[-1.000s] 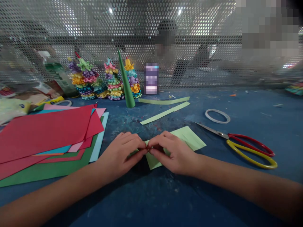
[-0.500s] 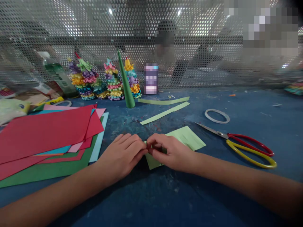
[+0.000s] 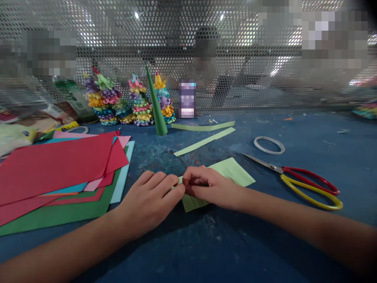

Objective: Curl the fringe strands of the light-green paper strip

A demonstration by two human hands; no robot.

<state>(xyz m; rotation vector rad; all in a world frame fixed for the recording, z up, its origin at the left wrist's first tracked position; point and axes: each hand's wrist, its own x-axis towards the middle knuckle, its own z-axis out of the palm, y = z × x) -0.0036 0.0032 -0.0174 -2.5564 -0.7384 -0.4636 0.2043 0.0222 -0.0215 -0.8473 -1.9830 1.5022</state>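
Both hands meet over a light green paper sheet [image 3: 232, 172] that lies slanted on the blue table. My left hand [image 3: 154, 200] is closed, thumb and forefinger pinching the paper's left end. Right beside those fingertips, my right hand [image 3: 215, 186] is curled in a pinch on the same paper. The fingers hide most of the pinched edge, so its fold cannot be made out. Beyond the hands lie two narrow light green strips, a nearer strip [image 3: 204, 142] and a farther strip [image 3: 203, 127]. A tall green paper cone [image 3: 156, 108] stands behind them.
Scissors [image 3: 277, 169] with red and yellow handles lie at right, near a tape ring [image 3: 269, 152]. A stack of coloured paper [image 3: 59, 165] covers the left. Fringed paper cones [image 3: 141, 106], a green bottle [image 3: 73, 100] and a phone [image 3: 187, 100] stand before a perforated metal panel [image 3: 118, 23].
My left hand has shifted slightly, its knuckles a little lower and thumb nearer the right fingertips. My right hand has barely moved, and the paper stays in place.
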